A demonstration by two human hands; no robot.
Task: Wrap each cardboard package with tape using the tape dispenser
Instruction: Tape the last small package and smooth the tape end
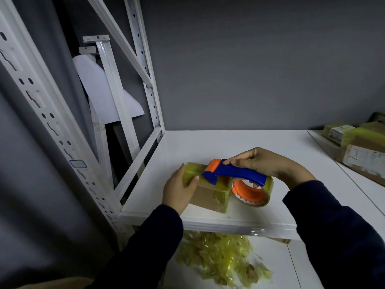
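Sleeves: your dark sleeves [158, 236] fill the bottom edge.
Tape scraps: a yellowish crumpled heap [220, 257] lies on the lower board.
Left hand: your left hand [181, 190] lies loosely flat on the cardboard package's left end, thumb on top.
Cardboard package: the cardboard package [206, 197] sits near the white shelf's [208, 147] front edge, partly taped.
Right hand: your right hand [268, 163] grips the blue handle of the tape dispenser [235, 173], its orange head on the package top.
Tape roll: the tape roll [250, 191] hangs just right of the package.
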